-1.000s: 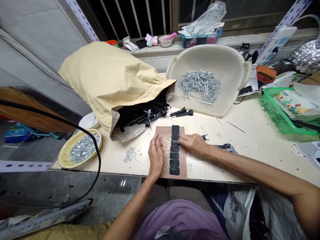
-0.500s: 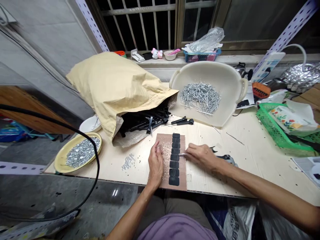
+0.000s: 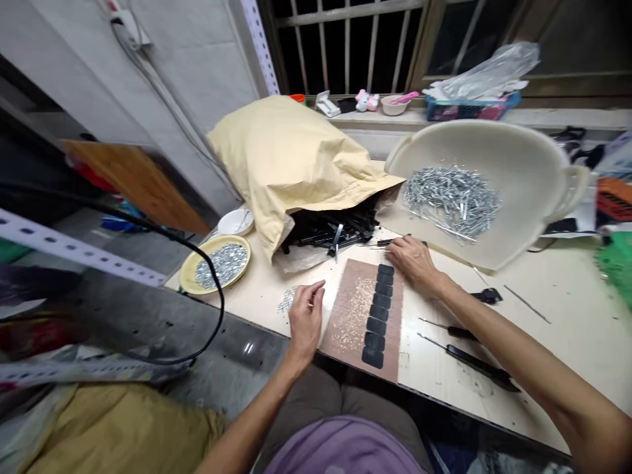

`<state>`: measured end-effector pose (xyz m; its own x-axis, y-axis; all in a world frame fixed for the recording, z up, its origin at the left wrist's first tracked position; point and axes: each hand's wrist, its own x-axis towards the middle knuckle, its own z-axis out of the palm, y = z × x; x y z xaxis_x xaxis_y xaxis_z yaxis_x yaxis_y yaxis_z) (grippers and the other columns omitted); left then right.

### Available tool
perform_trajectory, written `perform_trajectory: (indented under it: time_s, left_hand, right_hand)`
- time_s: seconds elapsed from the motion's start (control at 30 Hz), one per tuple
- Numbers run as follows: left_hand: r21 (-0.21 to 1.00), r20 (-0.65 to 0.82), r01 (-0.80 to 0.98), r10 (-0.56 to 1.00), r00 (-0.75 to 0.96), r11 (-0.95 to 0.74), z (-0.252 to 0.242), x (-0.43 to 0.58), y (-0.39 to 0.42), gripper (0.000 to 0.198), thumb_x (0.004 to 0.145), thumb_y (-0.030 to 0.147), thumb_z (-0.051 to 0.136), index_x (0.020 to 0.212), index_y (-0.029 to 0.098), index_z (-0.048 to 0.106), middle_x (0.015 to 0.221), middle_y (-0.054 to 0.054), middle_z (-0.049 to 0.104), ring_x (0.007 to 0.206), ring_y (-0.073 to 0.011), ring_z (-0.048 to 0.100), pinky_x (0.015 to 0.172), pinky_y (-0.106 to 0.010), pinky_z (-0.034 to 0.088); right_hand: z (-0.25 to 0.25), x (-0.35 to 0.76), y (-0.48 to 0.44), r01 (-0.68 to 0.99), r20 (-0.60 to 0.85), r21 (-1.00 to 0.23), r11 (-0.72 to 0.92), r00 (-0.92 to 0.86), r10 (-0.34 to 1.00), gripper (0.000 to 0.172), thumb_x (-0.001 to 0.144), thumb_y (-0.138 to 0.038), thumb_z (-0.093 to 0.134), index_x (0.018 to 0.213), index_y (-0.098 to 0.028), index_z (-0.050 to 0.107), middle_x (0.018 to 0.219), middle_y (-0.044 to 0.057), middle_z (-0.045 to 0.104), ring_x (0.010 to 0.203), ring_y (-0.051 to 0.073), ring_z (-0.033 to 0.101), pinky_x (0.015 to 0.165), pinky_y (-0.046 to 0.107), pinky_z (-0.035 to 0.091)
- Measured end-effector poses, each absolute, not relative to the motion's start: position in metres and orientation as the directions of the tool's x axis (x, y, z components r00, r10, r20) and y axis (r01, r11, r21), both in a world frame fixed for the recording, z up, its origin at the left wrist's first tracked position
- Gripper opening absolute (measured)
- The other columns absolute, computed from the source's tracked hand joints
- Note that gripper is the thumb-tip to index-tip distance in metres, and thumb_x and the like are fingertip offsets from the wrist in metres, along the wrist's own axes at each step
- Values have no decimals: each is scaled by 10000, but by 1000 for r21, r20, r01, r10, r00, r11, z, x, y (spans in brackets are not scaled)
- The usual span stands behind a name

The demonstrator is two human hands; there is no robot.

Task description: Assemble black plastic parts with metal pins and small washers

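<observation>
My left hand (image 3: pixel 305 319) is over the table just left of a brown board (image 3: pixel 345 316), beside a small pile of silvery pieces (image 3: pixel 286 300). Its thumb and fingers are bent towards each other; whether anything is between them is too small to tell. A column of several black rounded pads (image 3: pixel 378 327) lies along the board's right side, with pale specks to their left. My right hand (image 3: pixel 412 260) reaches past the board's upper right corner, at some thin black-handled pieces (image 3: pixel 388 242); its fingertips are partly hidden. Two black-handled tools (image 3: pixel 481 368) lie right of the board.
A yellow sack (image 3: pixel 296 155) spills black parts (image 3: pixel 330 230) at the back. Behind my right hand, a cream basin (image 3: pixel 528 178) holds metal pins (image 3: pixel 454 201). A yellow bowl (image 3: pixel 185 270) of small metal pieces and a white bowl (image 3: pixel 236 222) stand left. A black cable (image 3: pixel 221 309) hangs in front.
The view has turned left. My left hand has left the board's edge for the small pile. My right hand has moved from beside the pads up to the black-handled pieces; two tools now show on the table.
</observation>
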<state>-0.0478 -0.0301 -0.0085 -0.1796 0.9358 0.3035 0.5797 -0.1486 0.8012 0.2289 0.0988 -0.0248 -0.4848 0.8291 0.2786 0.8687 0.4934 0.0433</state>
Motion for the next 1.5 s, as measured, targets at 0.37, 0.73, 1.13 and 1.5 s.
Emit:
perform_trajectory:
  time_s: [0.37, 0.73, 1.13, 1.5]
  left_hand:
    - [212, 237, 954, 958, 161, -213, -23, -128, -31, 238, 906, 306, 464, 1022, 282, 671, 898, -69, 593, 869, -219, 463, 613, -285, 408]
    - [295, 178, 882, 928, 328, -368, -15, -126, -12, 172, 883, 202, 470, 811, 186, 625, 846, -87, 582, 862, -222, 499, 707, -337, 448]
    - [983, -149, -114, 987, -61, 141, 17, -35, -21, 271, 701, 369, 695, 808, 124, 648, 696, -22, 641, 631, -116, 595, 635, -248, 491]
    - [980, -131, -143, 988, 76, 141, 19, -24, -27, 219, 719, 327, 706, 780, 127, 642, 681, -8, 644, 630, -94, 609, 650, -218, 489]
  right_hand:
    - [-45, 227, 121, 860, 244, -59, 507, -480, 843, 310, 931, -311, 400, 979, -139, 653, 906, 108, 598, 854, 212, 509, 738, 308, 351]
    - [-7, 220, 69, 887, 475, -164, 431, -311, 823, 319, 960, -308, 344, 1037, -140, 603, 914, 111, 627, 838, 223, 541, 745, 346, 408]
    - [18, 135, -36, 705, 374, -500, 502, -347, 860, 312, 955, -285, 384, 1160, -270, 620, 823, 44, 518, 709, 146, 539, 621, 258, 485]
    - [18, 149, -49, 786, 372, -431, 443, -292, 881, 320, 966, -333, 357, 1149, -272, 612, 847, 46, 552, 682, 133, 552, 564, 231, 435]
